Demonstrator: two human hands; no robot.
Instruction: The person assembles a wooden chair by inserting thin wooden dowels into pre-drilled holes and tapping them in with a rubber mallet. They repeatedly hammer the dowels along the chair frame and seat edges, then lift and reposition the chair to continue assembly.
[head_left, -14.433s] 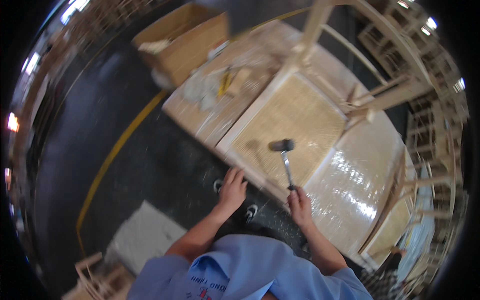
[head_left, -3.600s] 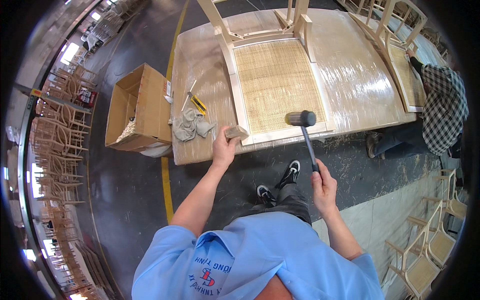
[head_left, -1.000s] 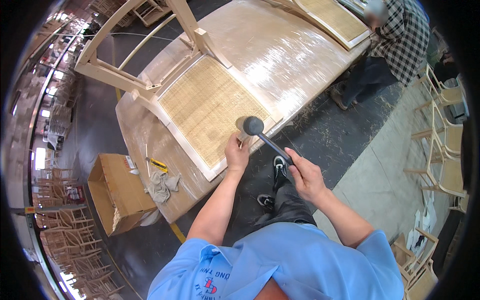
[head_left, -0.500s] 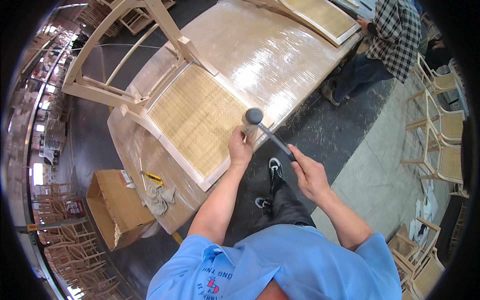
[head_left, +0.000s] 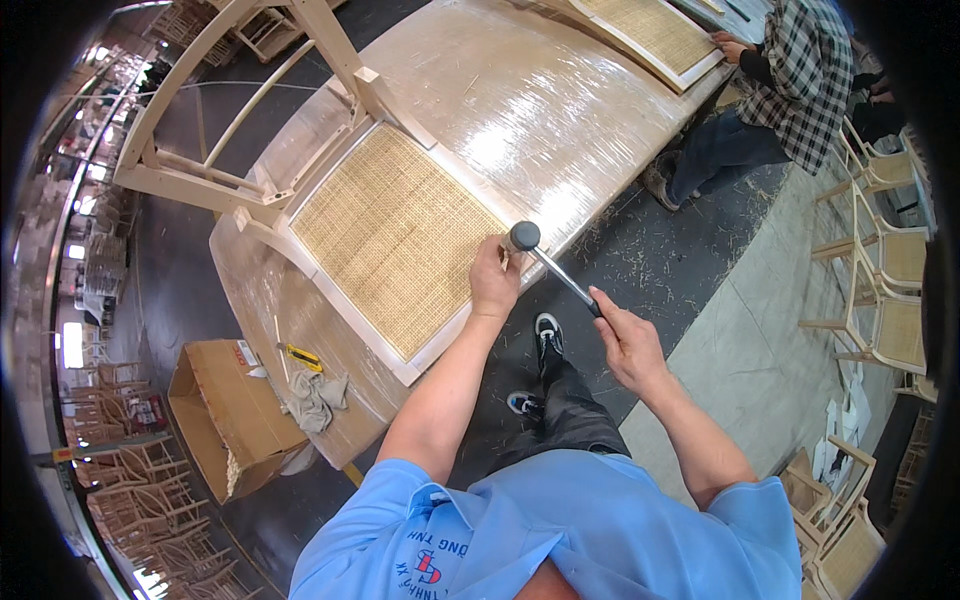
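We read our clock from the middle of the woven cane panel (head_left: 395, 245), which faces up on the film-covered table (head_left: 460, 85). It belongs to a pale wooden chair (head_left: 335, 60), whose frame rises toward eleven o'clock.

Our right hand (head_left: 632, 347) wraps firmly around the dark grip of a mallet (head_left: 524, 237), well off the table at four o'clock. The bright shaft runs up toward ten from that hand, and the black head sits at three o'clock, over the corner of the panel's border.

Our left hand (head_left: 494, 280) is just beside it at four o'clock, fingers and thumb pinching what looks like a small wooden block (head_left: 509, 256). The mallet head hides most of the block, so we cannot tell whether the two touch.

At seven o'clock we have a crumpled grey cloth (head_left: 318, 402) and, near it, a yellow utility knife (head_left: 302, 357), with an open cardboard box (head_left: 240, 405) beyond the table edge. At two o'clock a co-worker in a checked shirt (head_left: 805, 85) rests a hand at the edge of a second cane panel (head_left: 655, 35).
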